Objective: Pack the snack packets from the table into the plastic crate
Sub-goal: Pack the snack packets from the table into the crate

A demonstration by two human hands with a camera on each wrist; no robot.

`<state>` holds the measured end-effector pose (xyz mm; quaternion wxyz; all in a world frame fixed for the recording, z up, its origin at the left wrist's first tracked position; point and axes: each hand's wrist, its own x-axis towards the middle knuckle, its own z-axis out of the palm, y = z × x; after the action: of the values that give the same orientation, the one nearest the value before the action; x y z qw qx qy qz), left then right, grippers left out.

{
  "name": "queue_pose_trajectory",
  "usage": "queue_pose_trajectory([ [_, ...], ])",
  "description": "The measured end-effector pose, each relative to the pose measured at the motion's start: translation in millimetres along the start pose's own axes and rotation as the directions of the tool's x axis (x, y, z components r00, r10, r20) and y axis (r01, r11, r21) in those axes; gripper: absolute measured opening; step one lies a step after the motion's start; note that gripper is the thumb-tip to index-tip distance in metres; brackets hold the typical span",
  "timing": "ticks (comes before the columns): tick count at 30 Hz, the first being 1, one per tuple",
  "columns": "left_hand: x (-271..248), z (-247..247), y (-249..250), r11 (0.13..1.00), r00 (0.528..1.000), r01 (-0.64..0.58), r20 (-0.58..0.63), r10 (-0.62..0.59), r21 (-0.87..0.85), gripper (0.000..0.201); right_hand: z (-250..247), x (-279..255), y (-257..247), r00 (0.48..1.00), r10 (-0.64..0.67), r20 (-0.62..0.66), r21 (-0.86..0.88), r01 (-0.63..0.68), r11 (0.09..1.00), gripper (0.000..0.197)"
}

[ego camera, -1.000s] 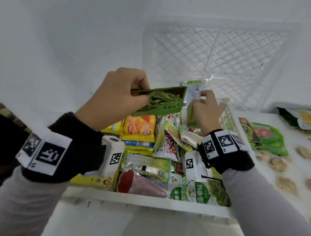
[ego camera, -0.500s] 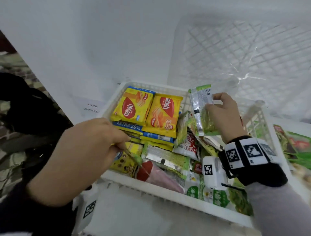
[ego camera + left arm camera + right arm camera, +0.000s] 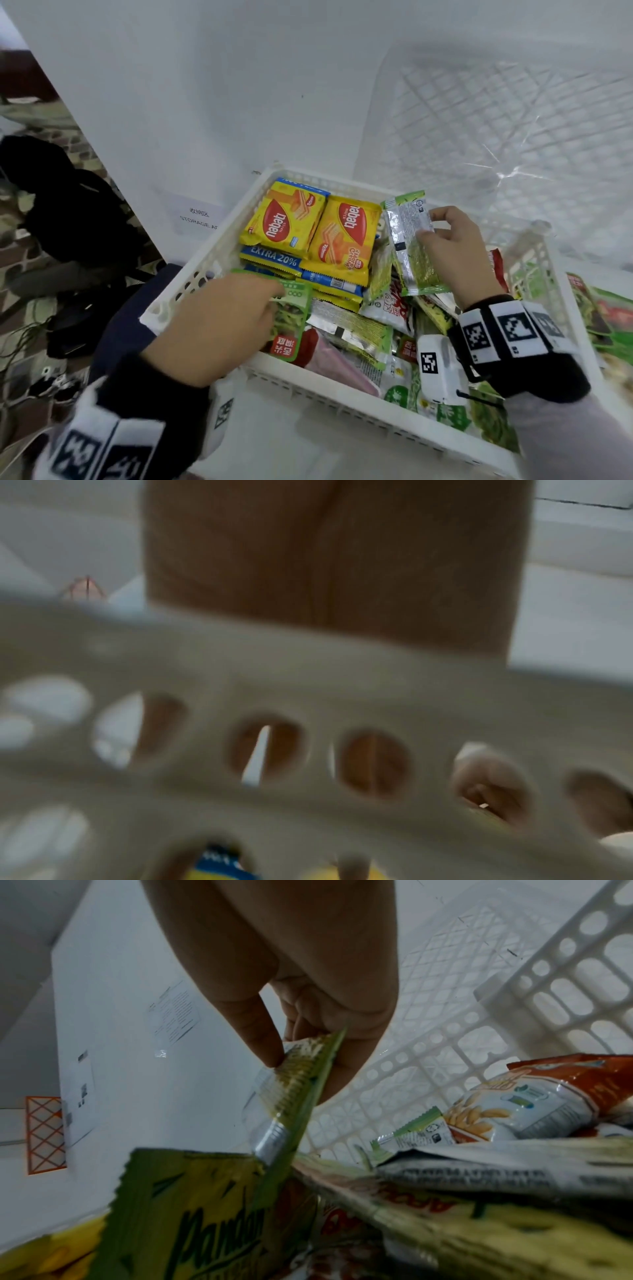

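Note:
A white plastic crate [image 3: 191, 284] holds several snack packets, with two yellow wafer packs [image 3: 311, 229] stacked at its far left. My left hand [image 3: 222, 322] reaches over the crate's near-left wall and grips a green packet [image 3: 291, 318] low inside the crate. My right hand [image 3: 452, 253] pinches a silver and green packet [image 3: 411, 246] upright above the middle of the crate. In the right wrist view, thumb and fingers pinch that packet [image 3: 294, 1085] at its edge. The left wrist view is blurred, with the crate wall [image 3: 308, 685] in front of the hand.
A second white lattice crate [image 3: 513, 130] stands tilted behind. More green packets [image 3: 609, 308] lie on the table at the right. A paper label [image 3: 195, 219] is stuck to the white surface at the left. Dark bags and cables lie on the floor far left.
My left hand dropped from above the crate down to its near-left corner, carrying the green packet inside. My right hand kept its packet raised. The view swung left.

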<state>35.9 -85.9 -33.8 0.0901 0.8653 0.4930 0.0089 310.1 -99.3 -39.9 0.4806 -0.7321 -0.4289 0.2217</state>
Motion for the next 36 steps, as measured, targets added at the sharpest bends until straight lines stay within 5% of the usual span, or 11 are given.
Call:
queue_pose_trajectory([
  [3, 8, 12, 16, 0.998, 0.977, -0.067, 0.202, 0.069, -0.017, 0.046, 1, -2, -1, 1.000, -0.005, 0.010, 0.005, 0.005, 1.000, 0.018],
  [5, 6, 15, 17, 0.999, 0.975, -0.053, 0.218, 0.051, 0.005, 0.065, 1, -3, -1, 1.000, -0.008, 0.005, 0.001, 0.008, 1.000, 0.018],
  [10, 8, 13, 8, 0.991, 0.978, -0.031, 0.202, 0.057, -0.129, 0.058, 1, -8, -5, 0.999, 0.007, 0.040, 0.020, -0.008, 1.000, 0.018],
  [14, 9, 13, 3, 0.991, 0.983, -0.020, 0.180, 0.043, -0.130, 0.049, 4, -15, -20, 0.962, 0.004, 0.273, 0.116, -0.037, 0.993, 0.018],
  [18, 11, 11, -1, 0.991, 0.989, 0.115, 0.097, -0.108, -0.071, 0.021, 19, -25, -38, 0.779, -0.045, 0.625, -0.040, 0.090, 0.995, 0.029],
  [22, 15, 6, -7, 0.987, 0.981, 0.146, 0.138, -0.136, -0.063, 0.047, 40, -38, -46, 0.446, 0.155, 0.881, -0.312, 0.302, 0.901, 0.052],
  [25, 18, 7, -5, 0.991, 0.974, 0.135, 0.182, -0.132, -0.003, 0.052, 51, -45, -46, 0.346, 0.278, 0.896, -0.412, 0.417, 0.810, 0.051],
  [29, 20, 7, -4, 0.986, 0.962, 0.163, 0.227, -0.154, -0.020, 0.064, 61, -55, -41, 0.362, 0.335, 0.870, -0.493, 0.609, 0.621, 0.037],
  [34, 19, 6, -3, 0.983, 0.956, 0.183, 0.236, -0.174, -0.016, 0.067, 56, -65, -41, 0.461, 0.181, 0.869, -0.467, 0.640, 0.610, 0.035],
  [36, 19, 6, -3, 0.983, 0.956, 0.184, 0.236, -0.177, -0.009, 0.069, 50, -68, -45, 0.462, 0.052, 0.885, -0.397, 0.694, 0.600, 0.042],
])
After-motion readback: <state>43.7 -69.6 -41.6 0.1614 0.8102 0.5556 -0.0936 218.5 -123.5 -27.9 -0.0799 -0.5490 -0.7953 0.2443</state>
